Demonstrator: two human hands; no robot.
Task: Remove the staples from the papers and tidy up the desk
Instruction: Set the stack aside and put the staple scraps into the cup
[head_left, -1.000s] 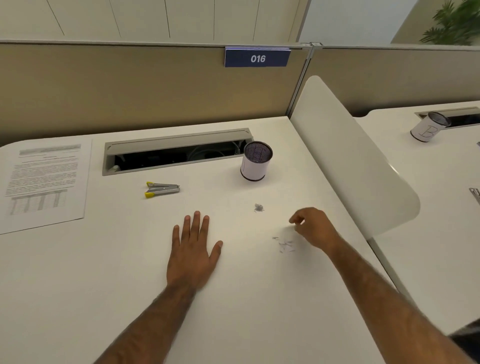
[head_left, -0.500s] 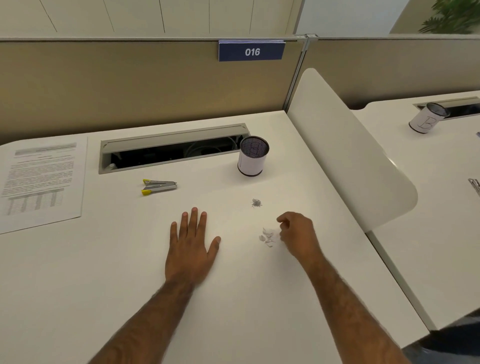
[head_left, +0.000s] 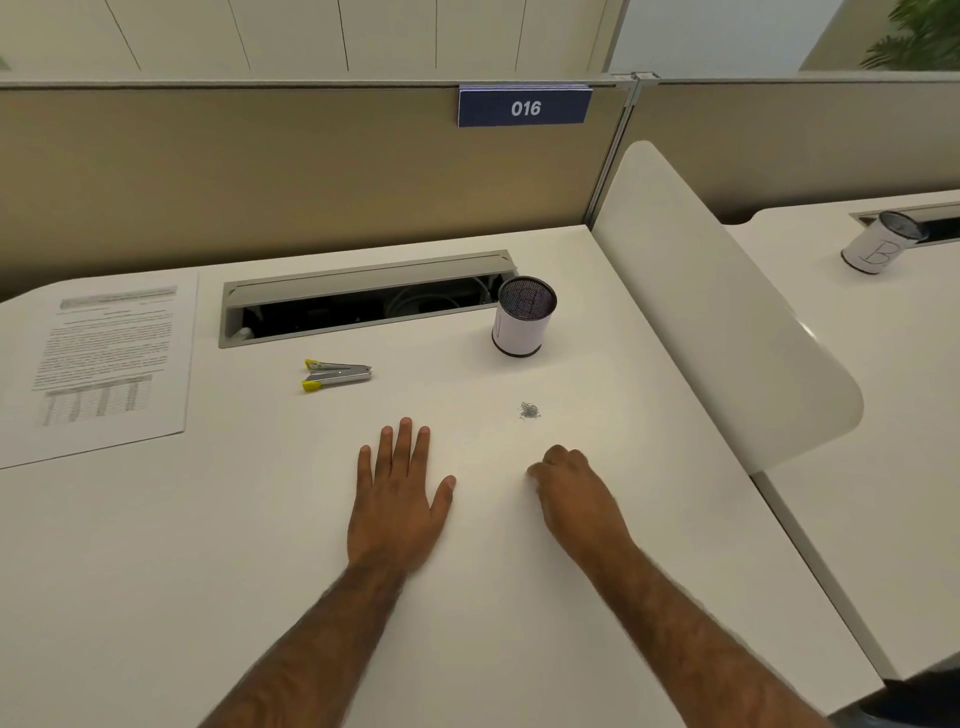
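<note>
1. Left hand (head_left: 399, 499): palm down on the white tabletop (head_left: 156, 571), fingers (head_left: 404, 441) straight and slightly spread.
2. Right hand (head_left: 574, 493): just beside the left, knuckles up, fingers curled under; whether they enclose anything is hidden.
3. Staples (head_left: 529, 410): small loose pile beyond the right hand, apart from it.
4. Staple remover (head_left: 336, 374): metal with yellow tips, lying left of the pile.
5. Mesh cup (head_left: 523, 319): upright, white-wrapped, beside the open cable tray (head_left: 363, 304).
6. Papers (head_left: 104, 358): printed sheets lying flat at far left.
7. Sign (head_left: 524, 106): reads "016", on the partition.
</note>
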